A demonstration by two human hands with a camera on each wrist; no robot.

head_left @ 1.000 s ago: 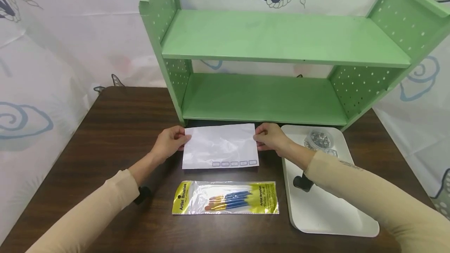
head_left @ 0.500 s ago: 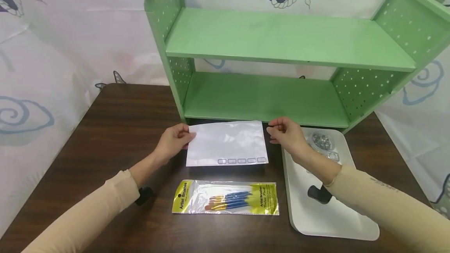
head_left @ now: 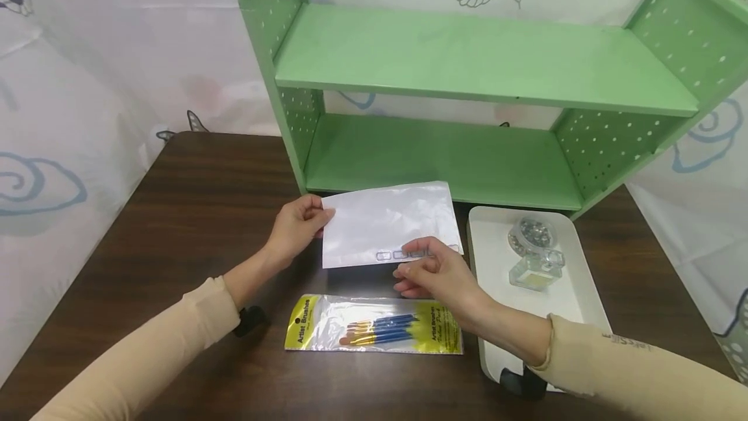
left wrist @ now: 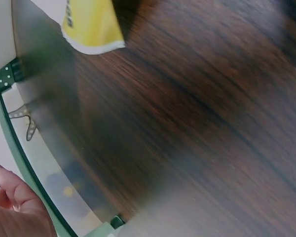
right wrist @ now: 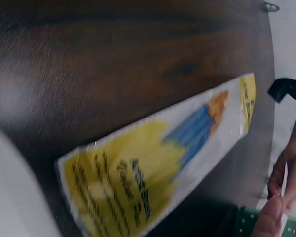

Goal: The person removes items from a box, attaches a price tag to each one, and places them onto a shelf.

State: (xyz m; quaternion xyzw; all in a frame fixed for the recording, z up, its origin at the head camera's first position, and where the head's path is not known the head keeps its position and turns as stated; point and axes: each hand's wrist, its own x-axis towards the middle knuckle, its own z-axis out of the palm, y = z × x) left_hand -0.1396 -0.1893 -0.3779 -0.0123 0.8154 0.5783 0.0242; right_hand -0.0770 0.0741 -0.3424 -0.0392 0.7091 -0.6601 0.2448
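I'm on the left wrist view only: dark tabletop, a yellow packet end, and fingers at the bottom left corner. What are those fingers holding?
Observer: The head view shows the left hand pinching the left edge of a white paper.
Operator: And where's the other one?
Observer: The right hand overlaps the paper's lower right part from the head camera; I can't tell whether it touches.
Operator: What's in that yellow packet?
Observer: Blue-handled brushes, visible through its clear middle.
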